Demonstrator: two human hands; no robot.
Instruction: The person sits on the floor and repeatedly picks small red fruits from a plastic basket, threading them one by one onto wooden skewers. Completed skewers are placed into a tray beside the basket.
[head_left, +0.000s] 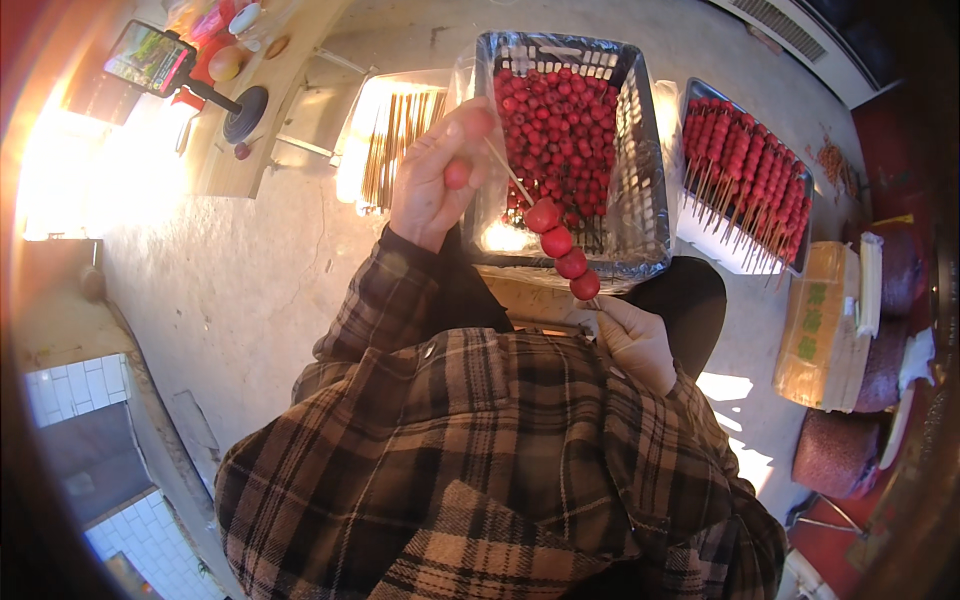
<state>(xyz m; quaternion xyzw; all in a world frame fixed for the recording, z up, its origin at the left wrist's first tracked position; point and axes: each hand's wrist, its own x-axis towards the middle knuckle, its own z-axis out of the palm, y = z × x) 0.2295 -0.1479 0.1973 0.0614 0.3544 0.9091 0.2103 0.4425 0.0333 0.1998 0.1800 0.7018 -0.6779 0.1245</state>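
Note:
My right hand (639, 341) grips the lower end of a wooden skewer (510, 171) that carries several round red fruits (556, 241), touching one another in a row. With my left hand (431, 176) I hold a red fruit (478, 122) at the skewer's upper end; whether the tip is inside it cannot be told. A second loose red fruit (457, 172) is held in the same hand's fingers. Beyond the hands stands a black plastic crate (654, 150), lined with clear plastic film and holding many red fruits (559, 127).
Left of the crate lies a bundle of wooden skewers (401, 142) in a bright, sunlit container. A tray (806, 196) of filled fruit skewers (742, 157) is at the right, near a cardboard box (817, 330). A phone (150, 58) on a stand rests on a wooden table (240, 169).

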